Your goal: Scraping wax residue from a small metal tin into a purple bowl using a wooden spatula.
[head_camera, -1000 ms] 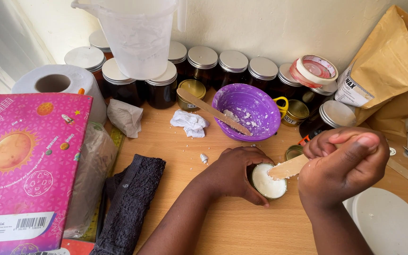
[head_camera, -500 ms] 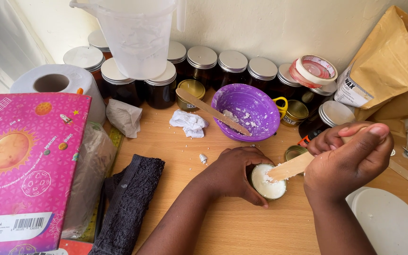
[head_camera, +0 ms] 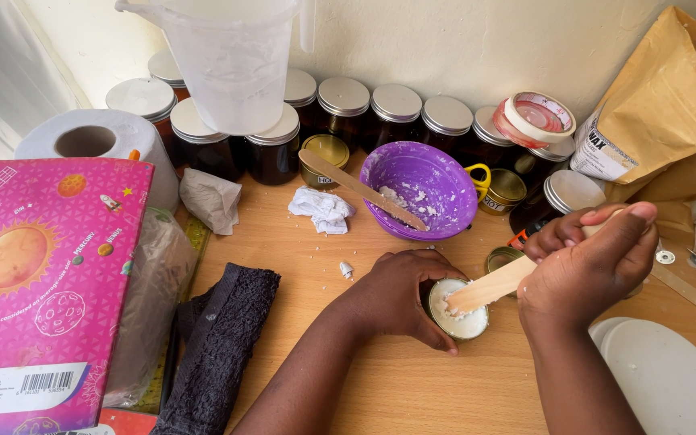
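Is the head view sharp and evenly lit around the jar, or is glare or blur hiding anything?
Head view: sharp at the jar and stick; soft daylight, faint shadows; the right hand casts none on the wax; mild glare on the lids.

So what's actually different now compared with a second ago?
Very little. The right hand has shifted its wooden stick slightly, the tip staying in the white wax of the small jar; nothing was picked up or let go. The left hand still grips the jar, and the purple bowl with its own stick, the lidded jars and the pink box have not moved.
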